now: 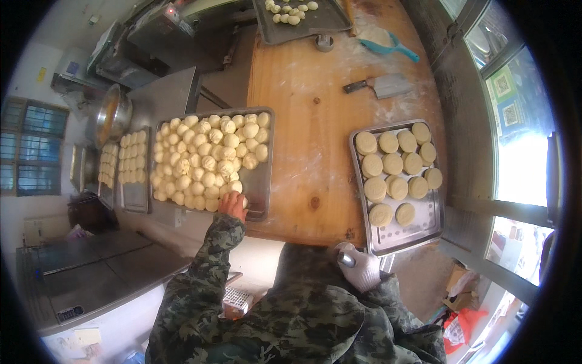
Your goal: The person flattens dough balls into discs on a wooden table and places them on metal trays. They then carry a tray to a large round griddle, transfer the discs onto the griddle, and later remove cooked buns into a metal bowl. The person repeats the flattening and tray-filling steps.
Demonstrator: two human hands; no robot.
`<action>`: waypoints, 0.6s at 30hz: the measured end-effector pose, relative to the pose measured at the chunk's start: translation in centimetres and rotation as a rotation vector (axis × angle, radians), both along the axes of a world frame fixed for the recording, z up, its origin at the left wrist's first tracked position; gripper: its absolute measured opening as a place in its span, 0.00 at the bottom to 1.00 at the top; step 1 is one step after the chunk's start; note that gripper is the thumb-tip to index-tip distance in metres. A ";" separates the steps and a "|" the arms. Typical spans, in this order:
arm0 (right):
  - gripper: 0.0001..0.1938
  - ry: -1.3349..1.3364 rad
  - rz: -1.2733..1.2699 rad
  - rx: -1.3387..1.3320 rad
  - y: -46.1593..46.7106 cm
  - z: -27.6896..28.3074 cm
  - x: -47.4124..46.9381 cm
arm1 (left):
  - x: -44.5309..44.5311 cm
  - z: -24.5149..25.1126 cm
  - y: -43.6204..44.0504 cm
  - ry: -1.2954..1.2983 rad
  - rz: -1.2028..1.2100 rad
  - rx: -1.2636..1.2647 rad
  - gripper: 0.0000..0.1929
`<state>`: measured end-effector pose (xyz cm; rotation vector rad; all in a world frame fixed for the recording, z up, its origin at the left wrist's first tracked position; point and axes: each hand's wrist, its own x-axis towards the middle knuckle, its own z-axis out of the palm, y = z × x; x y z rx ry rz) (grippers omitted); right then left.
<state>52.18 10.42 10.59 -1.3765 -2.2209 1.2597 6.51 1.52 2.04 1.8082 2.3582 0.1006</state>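
My bare left hand (pixel 233 206) is at the near edge of a metal tray (pixel 258 191) heaped with pale dough balls (pixel 204 150). Its fingers curl around a dough ball (pixel 245 202), partly hidden by them. My right hand (pixel 362 268), in a white knitted glove, is closed around a rounded metal tool (pixel 346 259) in front of the table edge. Most of that tool is hidden, so its kind is unclear. Just beyond the glove, a second metal tray (pixel 391 241) carries round, flattened, stamped dough cakes (pixel 393 164) in rows.
On the wooden table (pixel 300 136) lie a cleaver (pixel 386 85), a teal scoop (pixel 393 48) with flour and a small metal cup (pixel 324 42). A dark tray (pixel 273 34) with smaller balls is at the far end. Filled trays (pixel 134 200) and a metal bowl (pixel 125 107) stand left.
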 end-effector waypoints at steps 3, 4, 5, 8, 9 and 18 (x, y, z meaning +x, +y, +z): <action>0.12 0.012 0.022 0.018 -0.6 -0.1 -2.1 | 0.5 -1.1 0.0 0.048 0.073 -0.050 0.26; 0.12 0.017 0.029 0.005 -0.7 0.0 -2.7 | 0.8 -1.6 0.0 0.051 0.122 -0.046 0.26; 0.12 0.023 0.035 -0.005 -0.8 0.0 -3.1 | 1.0 -2.0 0.0 0.066 0.154 0.005 0.27; 0.11 0.021 0.000 0.005 -1.2 0.4 -3.8 | 1.0 -3.3 -0.9 -0.048 0.246 0.013 0.25; 0.10 0.017 -0.012 -0.001 -1.3 0.5 -3.9 | 0.8 -3.6 -1.2 -0.090 0.233 0.117 0.25; 0.10 -0.016 -0.124 -0.043 -2.2 0.6 -3.6 | -0.1 -3.2 0.6 -1.923 0.728 0.566 0.24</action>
